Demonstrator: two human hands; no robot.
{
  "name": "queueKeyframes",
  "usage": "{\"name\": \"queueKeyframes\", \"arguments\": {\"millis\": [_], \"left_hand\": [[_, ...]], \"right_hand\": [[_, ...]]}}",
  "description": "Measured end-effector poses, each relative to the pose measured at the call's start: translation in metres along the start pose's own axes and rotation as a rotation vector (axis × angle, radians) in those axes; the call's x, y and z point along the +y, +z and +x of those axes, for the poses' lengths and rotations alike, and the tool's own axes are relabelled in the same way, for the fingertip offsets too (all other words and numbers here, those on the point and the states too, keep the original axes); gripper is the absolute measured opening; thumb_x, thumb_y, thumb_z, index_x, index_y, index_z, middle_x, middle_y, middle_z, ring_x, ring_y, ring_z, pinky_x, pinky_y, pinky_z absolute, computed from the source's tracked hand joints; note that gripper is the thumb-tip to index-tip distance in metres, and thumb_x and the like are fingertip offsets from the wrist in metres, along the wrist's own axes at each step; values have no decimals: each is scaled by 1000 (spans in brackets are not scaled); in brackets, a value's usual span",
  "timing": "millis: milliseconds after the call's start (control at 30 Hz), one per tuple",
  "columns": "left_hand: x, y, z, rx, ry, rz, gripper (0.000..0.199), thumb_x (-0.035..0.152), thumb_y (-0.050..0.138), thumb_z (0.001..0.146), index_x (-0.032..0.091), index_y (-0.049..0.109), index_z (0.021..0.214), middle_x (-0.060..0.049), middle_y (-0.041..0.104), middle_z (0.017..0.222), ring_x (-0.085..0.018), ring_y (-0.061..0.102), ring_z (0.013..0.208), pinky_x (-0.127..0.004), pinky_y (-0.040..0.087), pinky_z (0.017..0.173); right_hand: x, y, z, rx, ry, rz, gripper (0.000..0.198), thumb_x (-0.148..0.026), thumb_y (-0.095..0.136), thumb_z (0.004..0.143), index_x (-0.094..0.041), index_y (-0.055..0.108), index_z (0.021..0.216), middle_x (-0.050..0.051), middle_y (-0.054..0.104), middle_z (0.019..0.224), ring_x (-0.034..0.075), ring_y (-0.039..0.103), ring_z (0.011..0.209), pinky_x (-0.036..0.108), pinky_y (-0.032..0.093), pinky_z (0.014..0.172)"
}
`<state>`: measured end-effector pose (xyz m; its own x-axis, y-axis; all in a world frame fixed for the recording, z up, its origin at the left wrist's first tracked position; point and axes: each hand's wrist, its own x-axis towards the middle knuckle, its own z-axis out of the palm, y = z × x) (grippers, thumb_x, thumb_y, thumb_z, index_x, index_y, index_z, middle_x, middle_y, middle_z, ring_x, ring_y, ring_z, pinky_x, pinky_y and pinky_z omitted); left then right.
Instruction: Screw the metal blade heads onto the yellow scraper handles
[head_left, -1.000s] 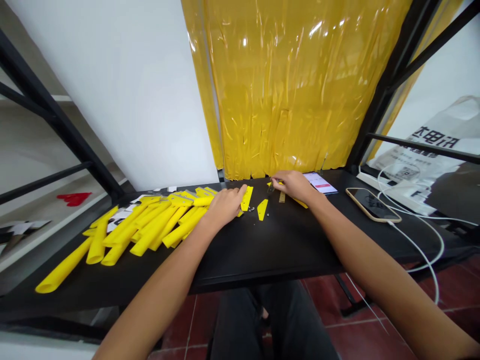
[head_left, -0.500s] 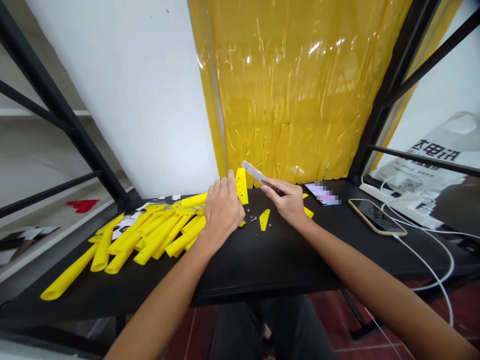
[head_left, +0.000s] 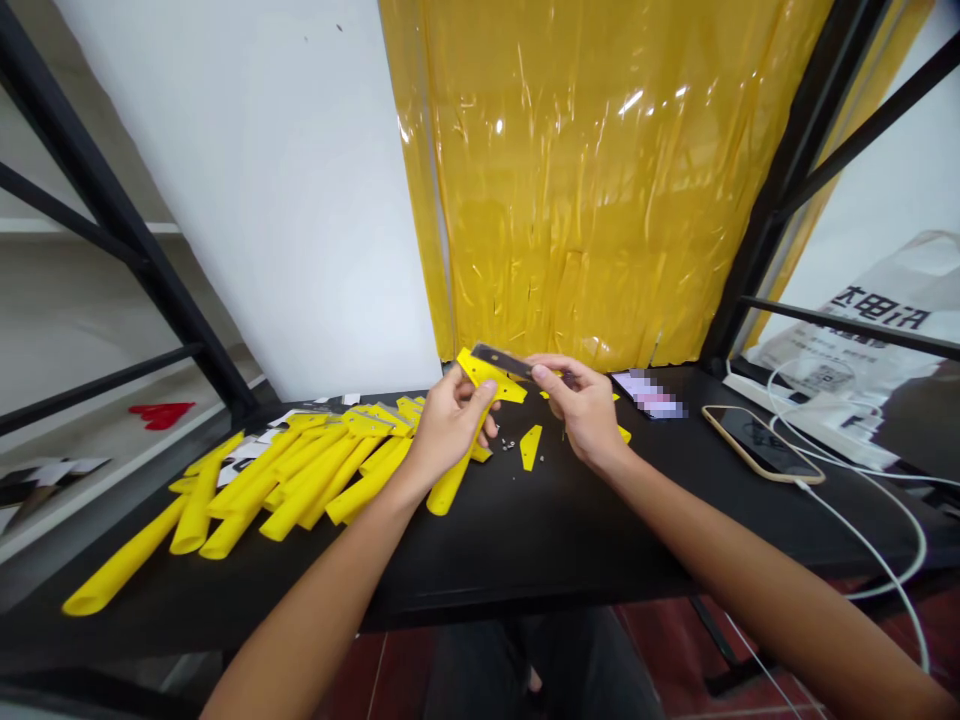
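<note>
My left hand (head_left: 448, 420) is closed around a yellow scraper (head_left: 448, 488), its handle pointing down toward me and its wide, holed head raised. My right hand (head_left: 581, 408) pinches a flat metal blade (head_left: 501, 361) with holes in it, held against or just above the scraper head; contact is hard to tell. On the table below lie a loose yellow trapezoid plate (head_left: 531, 447) and several small screws (head_left: 508, 444). Left of my left hand, a pile of yellow scrapers (head_left: 322, 470) lies with handles toward me, some with metal blades showing.
The black table (head_left: 525, 550) stands against a yellow plastic curtain (head_left: 600, 200) and white wall. At the right lie a phone (head_left: 761, 442) on a white cable and another lit phone (head_left: 649, 393). Black frame posts rise on both sides. A red item (head_left: 161, 415) lies on the left shelf.
My left hand has turned the scraper from sideways to handle-down, bringing its head flatter. My right hand has tilted the blade and brought it over the scraper head.
</note>
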<state>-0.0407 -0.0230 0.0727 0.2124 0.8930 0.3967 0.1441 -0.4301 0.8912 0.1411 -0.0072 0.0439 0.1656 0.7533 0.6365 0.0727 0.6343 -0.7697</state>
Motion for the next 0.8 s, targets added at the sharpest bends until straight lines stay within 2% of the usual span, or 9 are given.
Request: {"name": "queueKeyframes", "arguments": {"millis": [67, 167, 267, 400, 600, 700, 800], "left_hand": [[-7, 6, 3, -30, -35, -137, 35, 43, 68, 87, 19, 52, 107, -2, 66, 82, -13, 64, 54, -24, 51, 44], [-16, 11, 6, -60, -108, -228, 40, 45, 71, 85, 18, 54, 108, -1, 66, 75, -13, 64, 50, -24, 52, 43], [-23, 9, 9, -63, -168, -218, 39, 49, 68, 87, 17, 55, 105, 1, 64, 62, -11, 55, 37, -21, 44, 35], [-28, 8, 10, -26, -152, -197, 38, 52, 70, 84, 17, 56, 91, 3, 58, 50, -13, 53, 34, -20, 38, 30], [-37, 8, 12, -25, -171, -181, 37, 49, 73, 82, 16, 56, 85, 3, 56, 46, -12, 49, 30, -21, 36, 29], [-41, 7, 13, -31, -193, -165, 34, 47, 70, 84, 16, 56, 85, 3, 56, 44, -12, 47, 29, -21, 35, 29], [-40, 6, 14, -29, -189, -166, 35, 47, 71, 84, 17, 55, 83, 4, 53, 43, -11, 46, 28, -20, 34, 29]], "right_hand": [[7, 2, 1, -51, 39, -26, 33, -54, 70, 83, -22, 72, 91, 7, 74, 97, 21, 67, 86, 35, 54, 75], [14, 3, 3, -92, 99, -63, 32, -52, 72, 81, -20, 72, 84, 5, 74, 89, 20, 65, 84, 35, 52, 80], [16, 2, 6, -188, 169, -88, 31, -51, 73, 79, -20, 72, 82, 4, 73, 85, 19, 65, 82, 34, 51, 80], [17, -1, 10, -345, 208, -104, 27, -47, 72, 79, -20, 73, 82, 3, 74, 84, 19, 65, 81, 33, 50, 79], [27, -15, 18, -515, 236, -134, 26, -46, 71, 81, -22, 78, 89, 3, 77, 92, 19, 67, 87, 34, 49, 85], [26, -21, 21, -665, 256, -168, 28, -49, 70, 82, -22, 78, 85, 3, 77, 88, 20, 67, 88, 34, 48, 87], [22, -22, 20, -698, 264, -192, 32, -52, 69, 82, -21, 77, 79, 4, 76, 84, 19, 66, 83, 34, 48, 83]]}}
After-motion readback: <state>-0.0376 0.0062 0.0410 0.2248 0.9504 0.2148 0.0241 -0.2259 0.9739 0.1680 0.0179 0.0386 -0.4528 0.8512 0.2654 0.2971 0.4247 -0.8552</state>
